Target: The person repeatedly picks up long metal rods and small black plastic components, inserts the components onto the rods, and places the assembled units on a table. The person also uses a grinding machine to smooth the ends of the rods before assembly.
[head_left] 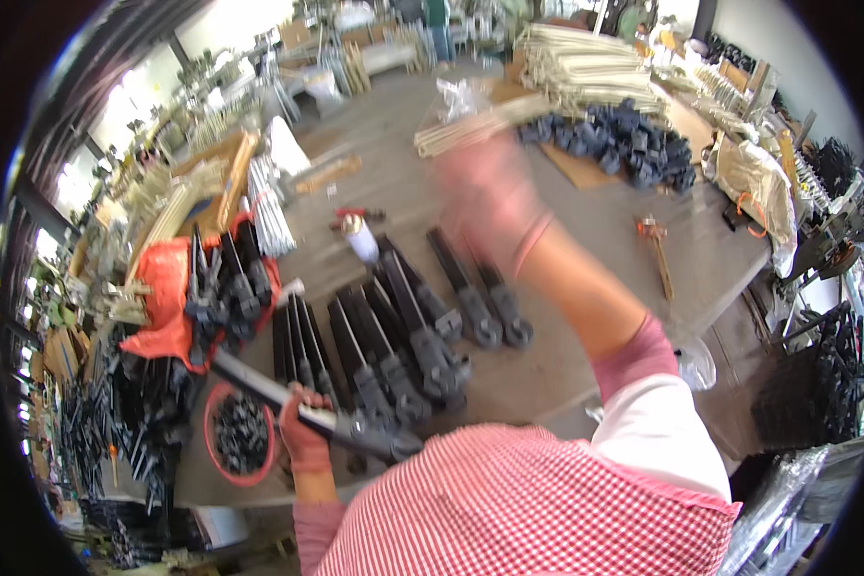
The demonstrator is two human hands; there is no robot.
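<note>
My left hand (304,429), in a pink glove, is closed around a long black bar (259,381) with a dark grey plastic fitting at its end near my apron. It holds the bar slantwise over the table's near left edge. Far to the right, my pink-gloved right hand (490,197) reaches over the middle of the table, its fingers smeared by motion. Just below that hand lie two black bars with rounded ends (475,305). Several similar black bars (394,322) lie side by side in front of me. Beside my left hand stands a pink tub (272,465) of small dark parts.
Toward the back right lie a heap of dark blue-grey pieces (624,142) and a stack of cream strips (586,72). A hammer (660,254) rests on the right. An orange bag (161,288) with black parts, a white can (360,238) and a red-handled tool (370,213) are further left.
</note>
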